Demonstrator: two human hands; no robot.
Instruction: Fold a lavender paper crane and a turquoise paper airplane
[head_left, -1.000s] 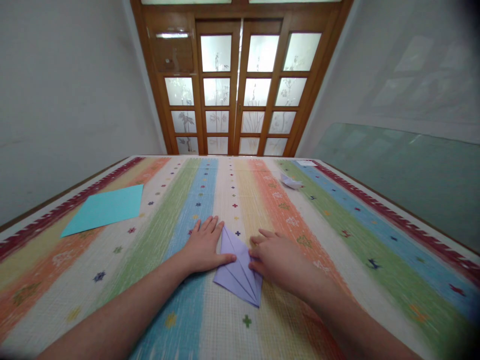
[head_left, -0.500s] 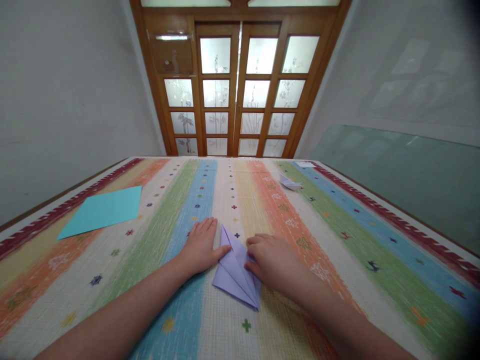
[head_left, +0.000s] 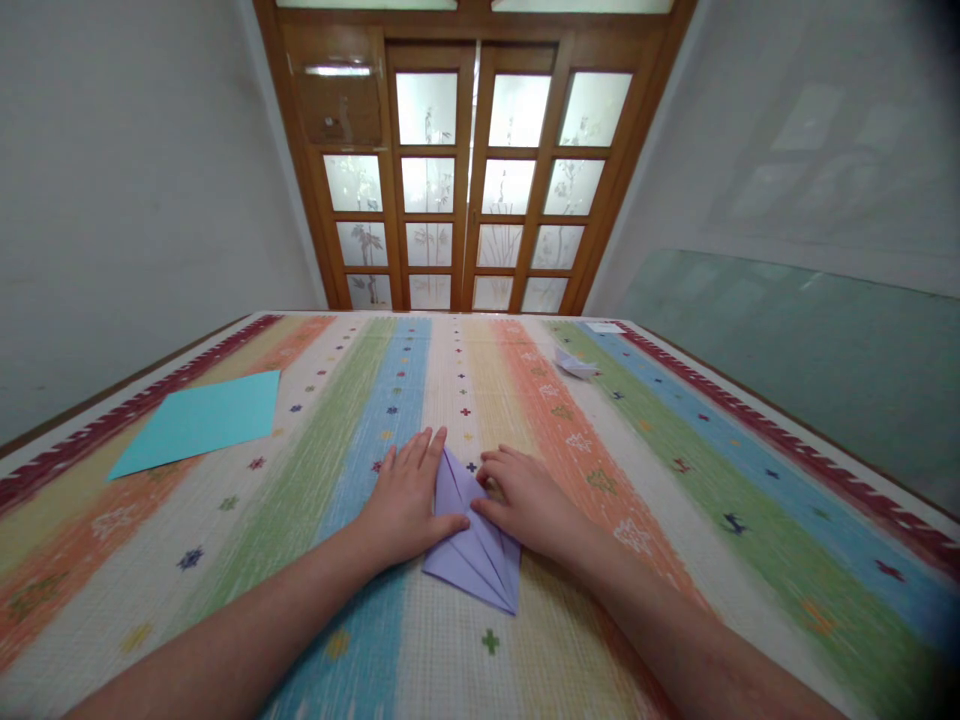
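Origami paper (head_left: 472, 555), lower centre of frame, seems light, crease-prone: press its edges. Left hand (head_left: 401, 505) lies spread; right hand (head_left: 532, 502), digits slightly parted

A folded lilac paper (head_left: 477, 555) lies flat on the tabletop (head_left: 446, 665), one narrow tip at the far end, creases converging towards its near right corner

Two bare forearms (head_left: 255, 610) angle inward. The bare left hand (head_left: 401, 505) lies palm down, thumb stretched inward; the bare right hand (head_left: 532, 505) curves its fingers, thumb tips nearly meeting.
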